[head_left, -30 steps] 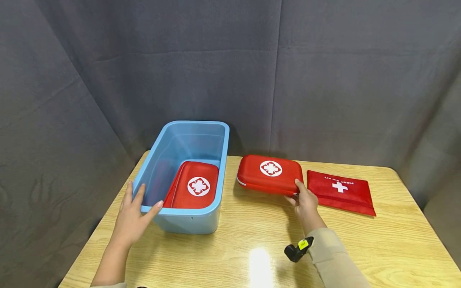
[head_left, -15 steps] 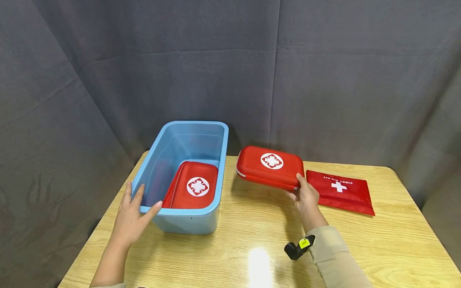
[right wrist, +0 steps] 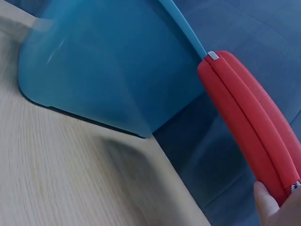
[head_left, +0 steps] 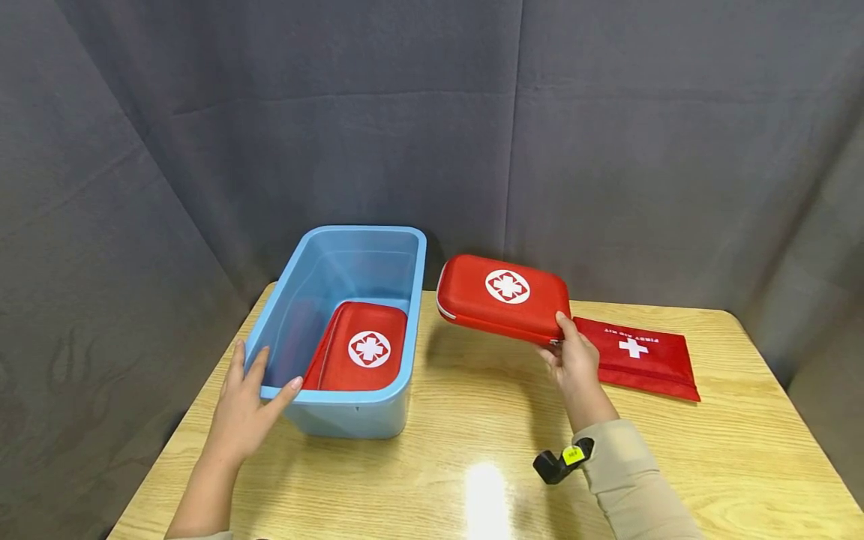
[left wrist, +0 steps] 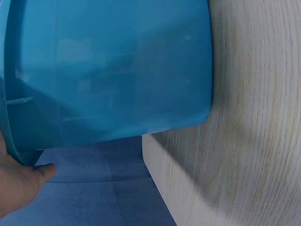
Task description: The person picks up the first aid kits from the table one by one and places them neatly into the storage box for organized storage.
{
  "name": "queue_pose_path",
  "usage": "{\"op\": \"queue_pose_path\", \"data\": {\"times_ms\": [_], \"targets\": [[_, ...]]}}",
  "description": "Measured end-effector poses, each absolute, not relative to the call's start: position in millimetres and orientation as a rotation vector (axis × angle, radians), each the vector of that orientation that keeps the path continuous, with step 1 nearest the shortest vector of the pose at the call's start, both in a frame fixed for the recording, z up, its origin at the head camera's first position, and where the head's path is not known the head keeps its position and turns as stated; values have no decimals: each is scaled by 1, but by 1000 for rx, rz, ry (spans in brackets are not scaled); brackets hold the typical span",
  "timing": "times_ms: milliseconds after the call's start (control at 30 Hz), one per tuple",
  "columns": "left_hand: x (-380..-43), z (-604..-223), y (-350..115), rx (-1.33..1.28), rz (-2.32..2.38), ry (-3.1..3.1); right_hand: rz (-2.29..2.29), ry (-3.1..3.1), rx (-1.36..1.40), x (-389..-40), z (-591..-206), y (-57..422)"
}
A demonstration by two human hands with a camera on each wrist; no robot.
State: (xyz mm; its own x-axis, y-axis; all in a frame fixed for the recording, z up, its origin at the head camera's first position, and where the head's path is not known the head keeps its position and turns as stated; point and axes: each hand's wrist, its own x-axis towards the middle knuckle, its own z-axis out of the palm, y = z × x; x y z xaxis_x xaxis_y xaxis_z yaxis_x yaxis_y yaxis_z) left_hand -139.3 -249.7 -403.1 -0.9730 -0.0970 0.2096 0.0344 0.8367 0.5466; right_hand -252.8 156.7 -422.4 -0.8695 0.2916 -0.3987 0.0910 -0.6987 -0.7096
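Note:
My right hand point(head_left: 576, 367) grips the near right corner of a red hard zip case point(head_left: 486, 315) with a white cross emblem, thumb on top. The case is off the table and tilted, its left end near the bin in the head view. My left hand point(head_left: 243, 412) rests with spread fingers on the near left corner of a blue plastic bin point(head_left: 388, 394); one finger hangs down outside the wall in the left wrist view. Inside the bin, a similar red case point(head_left: 388, 367) leans at the near right. Fingers under the held case are partly hidden.
A flat red first aid pouch point(head_left: 651, 367) lies on the wooden table point(head_left: 742, 450), just right of my right hand. Grey curtain point(head_left: 607, 150) hangs behind the table and at its sides. The bin stands near the table's left edge.
My right hand has raised the red case higher above the table, with a slight tilt. My left hand and the bin have stayed in place.

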Motion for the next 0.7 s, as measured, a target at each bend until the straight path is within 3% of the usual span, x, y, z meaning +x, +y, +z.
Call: {"op": "queue_pose_path", "data": {"times_ms": [700], "targets": [[-139, -399, -249, 47, -830, -2787, 2723, -1234, -602, -248, -386, 133]]}}
